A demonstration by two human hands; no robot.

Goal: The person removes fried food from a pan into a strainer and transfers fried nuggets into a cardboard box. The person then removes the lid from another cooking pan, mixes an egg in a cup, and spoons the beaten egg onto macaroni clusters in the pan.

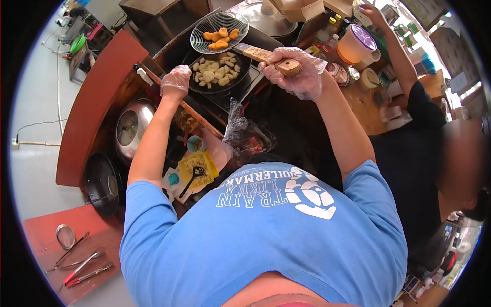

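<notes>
My right hand [299, 71], in a clear plastic glove, is wrapped round the wooden handle of a wire skimmer [198, 40]. Several golden-brown fried pieces [221, 38] lie in its round mesh bowl, above the far edge of a dark pan [203, 88]. Inside the pan are many pale, chunky pieces [215, 70]. My left hand [176, 81], also gloved, is closed beside the pan's left rim; what its fingers grip, if anything, is hidden.
A yellow tray [210, 180] with a black spoon and a cup [195, 144] stand near my body. A lidded metal pot [134, 125] is at left. Right, a co-worker in black [409, 169] reaches over a counter with a purple-lidded tub [353, 47].
</notes>
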